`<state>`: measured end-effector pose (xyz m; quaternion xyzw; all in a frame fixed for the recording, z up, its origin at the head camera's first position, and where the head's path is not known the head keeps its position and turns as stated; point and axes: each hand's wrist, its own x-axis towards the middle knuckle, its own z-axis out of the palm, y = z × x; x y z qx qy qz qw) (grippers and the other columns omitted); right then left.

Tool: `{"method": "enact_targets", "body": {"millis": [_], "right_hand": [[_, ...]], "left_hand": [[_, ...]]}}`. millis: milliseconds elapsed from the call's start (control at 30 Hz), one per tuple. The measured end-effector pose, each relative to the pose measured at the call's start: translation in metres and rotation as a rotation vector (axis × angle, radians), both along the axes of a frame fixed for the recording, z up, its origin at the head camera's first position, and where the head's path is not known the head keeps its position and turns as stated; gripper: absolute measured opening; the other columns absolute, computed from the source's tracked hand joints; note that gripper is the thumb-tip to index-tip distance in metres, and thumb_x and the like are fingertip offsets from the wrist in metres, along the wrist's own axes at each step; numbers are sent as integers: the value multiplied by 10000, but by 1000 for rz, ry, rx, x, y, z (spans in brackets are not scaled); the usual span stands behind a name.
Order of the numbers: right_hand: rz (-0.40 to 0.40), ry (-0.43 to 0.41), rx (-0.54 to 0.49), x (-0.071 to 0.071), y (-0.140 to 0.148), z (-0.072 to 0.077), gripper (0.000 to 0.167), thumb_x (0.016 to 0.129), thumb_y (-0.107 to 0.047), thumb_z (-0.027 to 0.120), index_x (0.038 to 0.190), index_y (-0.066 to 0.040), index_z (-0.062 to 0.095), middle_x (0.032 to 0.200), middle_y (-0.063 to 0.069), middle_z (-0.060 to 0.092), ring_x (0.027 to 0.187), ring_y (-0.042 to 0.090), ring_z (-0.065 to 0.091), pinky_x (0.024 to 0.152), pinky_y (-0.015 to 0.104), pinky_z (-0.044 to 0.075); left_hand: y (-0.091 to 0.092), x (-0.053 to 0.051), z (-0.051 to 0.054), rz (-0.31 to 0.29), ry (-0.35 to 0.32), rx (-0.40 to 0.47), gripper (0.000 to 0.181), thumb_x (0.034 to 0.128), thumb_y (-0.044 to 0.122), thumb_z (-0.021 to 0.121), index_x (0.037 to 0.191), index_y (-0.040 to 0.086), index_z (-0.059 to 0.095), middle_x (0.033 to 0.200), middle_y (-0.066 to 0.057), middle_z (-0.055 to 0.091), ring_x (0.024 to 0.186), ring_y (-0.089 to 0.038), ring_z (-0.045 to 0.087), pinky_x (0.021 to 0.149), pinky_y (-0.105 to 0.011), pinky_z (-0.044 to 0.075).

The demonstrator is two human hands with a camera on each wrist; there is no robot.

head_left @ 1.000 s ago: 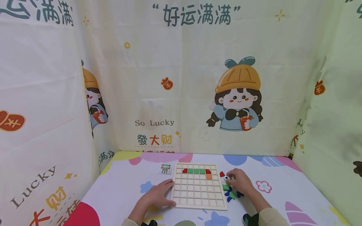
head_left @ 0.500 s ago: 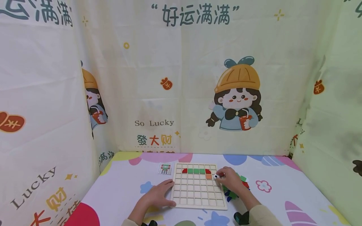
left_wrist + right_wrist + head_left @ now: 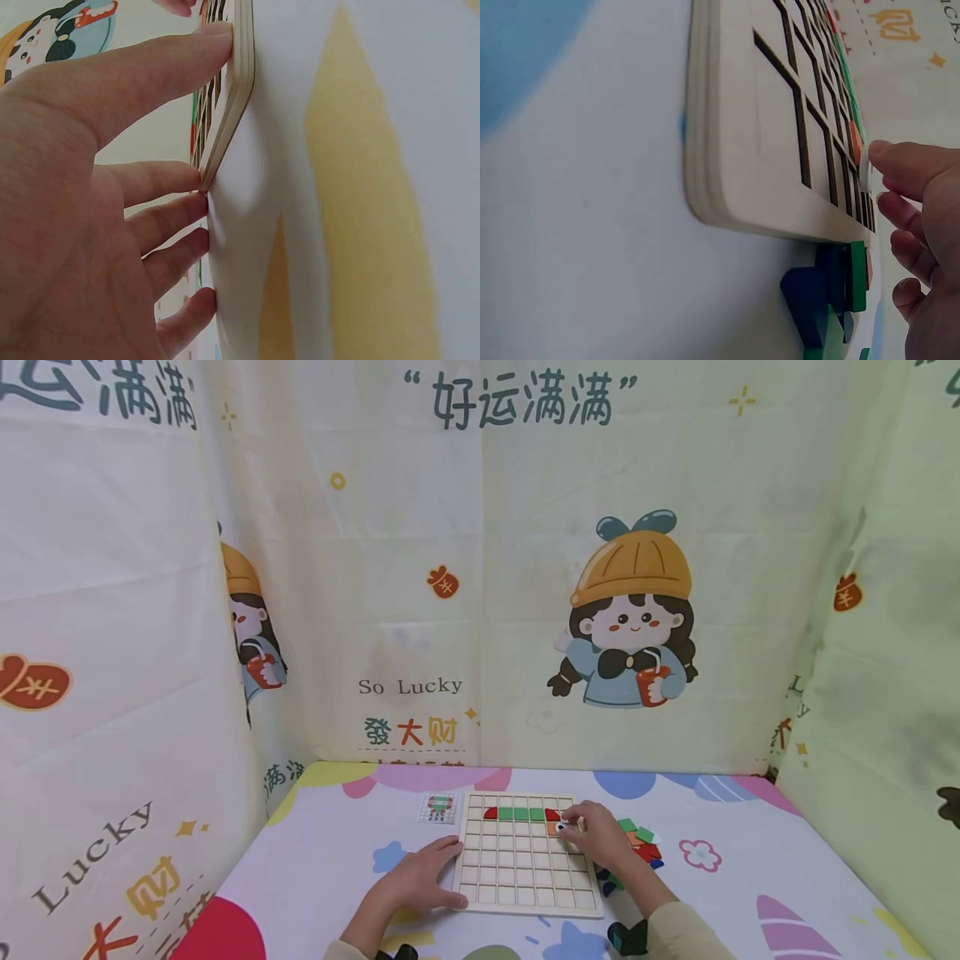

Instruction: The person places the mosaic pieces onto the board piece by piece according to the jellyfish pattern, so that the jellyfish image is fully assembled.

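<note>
A square wooden grid board [image 3: 517,887] lies on the table in the head view. A row of green tiles [image 3: 521,814] sits in it between two red curved tiles, with an orange tile [image 3: 552,828] below the right one. My left hand [image 3: 416,877] rests against the board's left edge, thumb at the near corner, fingers spread. My right hand [image 3: 603,837] pinches a white tile with a black dot [image 3: 560,828], over the board's right side by the orange tile. In the right wrist view this white tile [image 3: 865,169] shows edge-on under the fingertips.
A small picture card [image 3: 438,807] with a robot figure lies left of the board's far corner. Loose red, green, orange and blue pieces [image 3: 643,842] lie to the board's right, partly hidden by my right forearm. Printed cloth walls [image 3: 480,610] stand behind the table.
My right hand has carried the white dotted tile leftward from the loose pieces to above the board, beside the orange tile. The left hand has stayed at the board's edge.
</note>
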<state>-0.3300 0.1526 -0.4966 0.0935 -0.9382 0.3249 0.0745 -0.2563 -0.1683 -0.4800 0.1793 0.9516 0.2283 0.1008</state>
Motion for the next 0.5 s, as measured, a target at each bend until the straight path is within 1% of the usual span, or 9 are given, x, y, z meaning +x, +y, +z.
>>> {"method": "enact_targets", "body": {"millis": [67, 133, 200, 267, 400, 500], "right_hand": [[5, -6, -20, 0, 0, 1, 203, 817, -205, 770, 1009, -144, 749, 907, -31, 636, 787, 144, 496, 659, 262, 460], [7, -2, -17, 0, 1, 1, 163, 823, -184, 762, 983, -156, 757, 897, -33, 635, 785, 144, 491, 642, 251, 439], [10, 1, -8, 1, 1, 1, 123, 827, -165, 756, 950, -169, 762, 881, -34, 633, 787, 144, 490, 641, 249, 428], [-1, -13, -2, 0, 2, 1, 94, 835, -161, 747, 923, -190, 763, 874, -41, 629, 801, 145, 490, 653, 244, 427], [-14, -26, -14, -1, 2, 0, 91, 840, -146, 738, 912, -197, 763, 881, -33, 629, 806, 153, 490, 650, 254, 428], [-24, -26, -22, -1, 2, -1, 91, 841, -149, 736, 914, -200, 758, 886, -26, 620, 797, 154, 481, 636, 255, 407]], "left_hand": [[0, 0, 0, 1, 0, 0, 849, 762, 500, 761, 1453, 130, 436, 1551, -75, 365, 1413, -368, 354, 1084, -638, 336], [-1, 0, 0, 3, 1, -1, 849, 761, 500, 761, 1454, 133, 435, 1552, -72, 364, 1414, -366, 353, 1085, -638, 336], [-1, 0, 0, 6, 0, -1, 850, 759, 503, 762, 1454, 137, 436, 1553, -68, 364, 1415, -365, 352, 1086, -637, 337], [0, 0, -1, 6, 0, -1, 852, 757, 505, 762, 1454, 138, 436, 1553, -68, 364, 1414, -365, 352, 1085, -637, 336], [0, 1, -1, 5, 3, 1, 855, 757, 508, 762, 1455, 138, 435, 1553, -70, 365, 1414, -363, 354, 1085, -632, 341], [0, 1, -2, 5, 7, -1, 856, 754, 507, 764, 1454, 137, 437, 1551, -71, 368, 1412, -360, 358, 1084, -625, 349]]}}
